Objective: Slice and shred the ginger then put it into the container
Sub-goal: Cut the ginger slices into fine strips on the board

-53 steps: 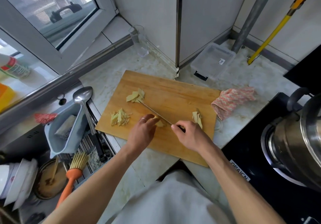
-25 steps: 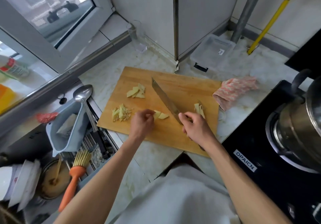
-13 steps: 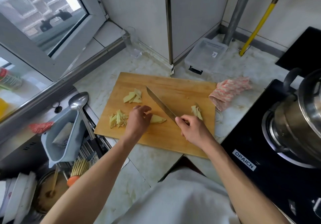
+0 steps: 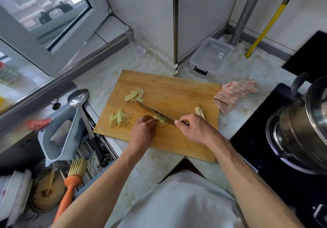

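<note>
On the wooden cutting board (image 4: 169, 89) my left hand (image 4: 144, 132) presses curled fingertips on a small stack of ginger slices (image 4: 161, 122). My right hand (image 4: 193, 127) grips the handle of a knife (image 4: 154, 112), whose blade lies across that stack. Shredded ginger (image 4: 120, 118) sits to the left on the board. More ginger slices (image 4: 135, 95) lie at the board's far left, and another few ginger pieces (image 4: 200, 112) sit behind my right hand. A clear plastic container (image 4: 211, 53) stands against the wall beyond the board.
A pink cloth (image 4: 233, 93) lies right of the board. A steel pot (image 4: 300, 125) sits on the black stove at the right. Left of the board, a ladle (image 4: 79, 102), a grey drainer basket (image 4: 60, 139) and an orange brush (image 4: 70, 183) crowd the sink. A glass (image 4: 135, 38) stands by the window.
The knife has come down from a raised angle onto the ginger stack. My left hand has shifted right and settled on the slices beside the blade.
</note>
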Available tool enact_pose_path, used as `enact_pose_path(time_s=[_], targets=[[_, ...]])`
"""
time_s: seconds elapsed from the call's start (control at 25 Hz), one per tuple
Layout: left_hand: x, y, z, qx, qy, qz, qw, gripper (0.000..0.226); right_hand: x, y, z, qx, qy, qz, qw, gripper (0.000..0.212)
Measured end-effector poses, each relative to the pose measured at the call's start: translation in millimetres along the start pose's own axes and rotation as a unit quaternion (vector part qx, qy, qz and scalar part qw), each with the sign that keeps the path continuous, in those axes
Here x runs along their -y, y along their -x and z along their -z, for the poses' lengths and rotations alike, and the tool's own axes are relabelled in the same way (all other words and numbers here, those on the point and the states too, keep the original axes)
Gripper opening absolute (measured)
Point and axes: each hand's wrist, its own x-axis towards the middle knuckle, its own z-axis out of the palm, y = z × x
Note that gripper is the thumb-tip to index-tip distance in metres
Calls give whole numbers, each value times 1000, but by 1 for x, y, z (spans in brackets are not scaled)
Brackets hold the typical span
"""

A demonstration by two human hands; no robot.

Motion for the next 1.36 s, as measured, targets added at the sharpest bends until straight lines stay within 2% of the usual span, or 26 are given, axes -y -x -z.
enact_pose_path(time_s=[0.16,0.4,0.56,0.76,0.92,1.04,1.16,1.36], targets=[[4,1,3,8,0,-19,1000,23,-2,1,-3,-3,1,6,1000,37],[-3,7,-3,-9,23,30,999,21,-1,7,-13,-32,38,14,999,40],[-13,14,-9,-22,43,70,996,21,-3,9,-8,10,42,14,999,41],[7,6,-3,15,-30,-32,999,25,3,7,0,19,57,8,998,42],[5,12,-1,-1,-98,-86,991,28,2,14,-6,5,51,0,999,44],[-4,24,-7,17,-111,-143,983,40,-1,18,-7,-8,41,5,999,42],[-1,26,-10,25,-114,-149,982,51,4,18,-11,5,49,18,999,41],[4,27,-5,23,-103,-130,986,52,20,11,-16,20,77,43,996,40]])
